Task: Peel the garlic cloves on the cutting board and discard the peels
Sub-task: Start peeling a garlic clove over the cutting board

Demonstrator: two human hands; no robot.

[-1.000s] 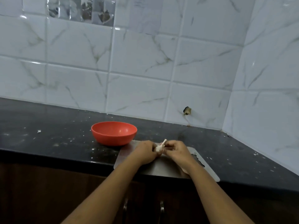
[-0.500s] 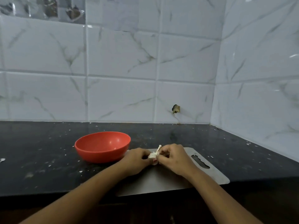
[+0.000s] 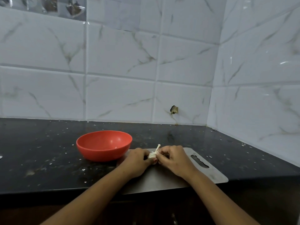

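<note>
Garlic: one small white piece with a thin stalk sticking up, held between both hands just above the cutting board, near the board's far edge. Whether it's a single clove or a small cluster: can't tell. Surface: dark speckled desk, littered with pale flecks and crumbs. The board is flat grey metal with a slot handle on its right end, and its near edge overhangs the front of the desk. Orange bowl sits on the desk just left of the board, rim close to the left hand, with a small pale scrap inside. Room: corner of white marble-look wall tiles behind and to the right, with a small chipped hole low in the back wall. Dark cabinet front below the desk edge. Hands: both forearms reach in from the bottom of the frame and converge over the board. Left hand has its fingers curled around the garlic's lower body, knuckles up. Right hand has its fingers curled in, fingertips pinching the garlic at its upper side by the stalk. The two hands touch at the garlic.
</note>
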